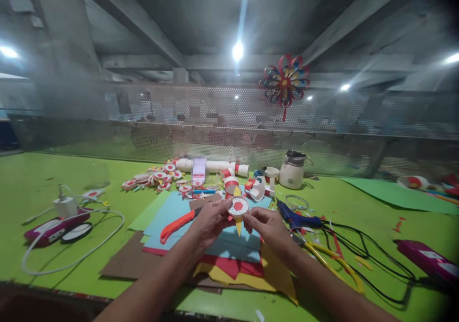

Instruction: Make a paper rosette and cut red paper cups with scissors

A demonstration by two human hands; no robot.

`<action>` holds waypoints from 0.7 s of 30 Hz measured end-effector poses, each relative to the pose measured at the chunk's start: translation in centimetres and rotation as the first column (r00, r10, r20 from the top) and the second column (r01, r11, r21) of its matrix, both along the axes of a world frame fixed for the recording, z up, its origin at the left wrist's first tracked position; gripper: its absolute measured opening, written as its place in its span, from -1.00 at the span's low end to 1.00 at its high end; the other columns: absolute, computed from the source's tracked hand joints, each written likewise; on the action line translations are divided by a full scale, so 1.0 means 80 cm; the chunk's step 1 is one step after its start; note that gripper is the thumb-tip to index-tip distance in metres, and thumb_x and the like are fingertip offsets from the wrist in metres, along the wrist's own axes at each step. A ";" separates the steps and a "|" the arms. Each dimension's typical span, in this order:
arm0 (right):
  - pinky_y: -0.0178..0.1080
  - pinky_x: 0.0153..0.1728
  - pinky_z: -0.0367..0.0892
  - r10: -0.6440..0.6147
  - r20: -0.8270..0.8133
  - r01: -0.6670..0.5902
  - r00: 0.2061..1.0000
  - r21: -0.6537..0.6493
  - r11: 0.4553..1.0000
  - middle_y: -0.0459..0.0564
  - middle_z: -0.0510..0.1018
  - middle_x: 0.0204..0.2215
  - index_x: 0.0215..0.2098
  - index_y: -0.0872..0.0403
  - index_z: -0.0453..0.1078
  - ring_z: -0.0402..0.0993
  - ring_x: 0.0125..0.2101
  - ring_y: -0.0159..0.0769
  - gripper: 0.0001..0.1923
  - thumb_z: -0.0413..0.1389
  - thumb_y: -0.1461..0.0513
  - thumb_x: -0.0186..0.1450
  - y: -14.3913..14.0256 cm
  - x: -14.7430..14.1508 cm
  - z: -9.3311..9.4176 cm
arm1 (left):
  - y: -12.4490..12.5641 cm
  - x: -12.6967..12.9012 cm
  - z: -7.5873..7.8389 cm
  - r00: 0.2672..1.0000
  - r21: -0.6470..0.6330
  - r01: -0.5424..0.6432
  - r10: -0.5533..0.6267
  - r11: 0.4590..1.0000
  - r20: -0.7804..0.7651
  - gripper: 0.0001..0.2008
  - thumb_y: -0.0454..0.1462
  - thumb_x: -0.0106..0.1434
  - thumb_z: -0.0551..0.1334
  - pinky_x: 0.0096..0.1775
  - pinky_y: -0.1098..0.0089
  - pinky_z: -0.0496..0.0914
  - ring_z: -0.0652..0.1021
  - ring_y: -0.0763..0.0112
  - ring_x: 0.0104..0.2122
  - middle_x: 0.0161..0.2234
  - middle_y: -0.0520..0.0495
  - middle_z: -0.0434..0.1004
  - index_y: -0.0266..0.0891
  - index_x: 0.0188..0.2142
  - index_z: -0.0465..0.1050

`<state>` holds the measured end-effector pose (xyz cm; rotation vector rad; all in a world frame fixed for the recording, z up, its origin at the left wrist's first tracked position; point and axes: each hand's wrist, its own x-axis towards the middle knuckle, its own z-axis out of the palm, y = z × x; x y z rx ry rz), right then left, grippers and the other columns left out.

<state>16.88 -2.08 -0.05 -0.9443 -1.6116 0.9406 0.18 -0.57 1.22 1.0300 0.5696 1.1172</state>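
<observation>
Paper ornament [238, 207]: likely light, thin, easily creased; best held by rim edges, not glued centre. White round disc, red middle, yellow points above and below, detail blurred. Held above stacked coloured paper sheets [229, 257], mid-table. Left hand [210, 221] pinches left rim, right hand [267, 226] pinches right rim, both closed on it. Orange-handled cutter [177, 225] left; blue glue gun [296, 217] and yellow-handled scissors [333, 262] right; green table [36, 178].
</observation>
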 end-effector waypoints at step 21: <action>-0.32 -0.53 0.22 0.041 -0.013 -0.040 0.999 0.095 0.995 -0.11 0.44 -0.66 -0.59 0.12 0.42 0.29 -0.62 -0.43 -0.71 0.21 0.06 0.09 0.002 0.007 -0.002 | 0.009 0.002 -0.009 0.996 0.045 -0.070 0.072 0.997 -0.056 -0.69 -0.15 -0.02 0.38 -0.32 0.39 0.39 0.53 0.36 -0.39 -0.38 -0.17 0.57 -0.35 -0.36 0.52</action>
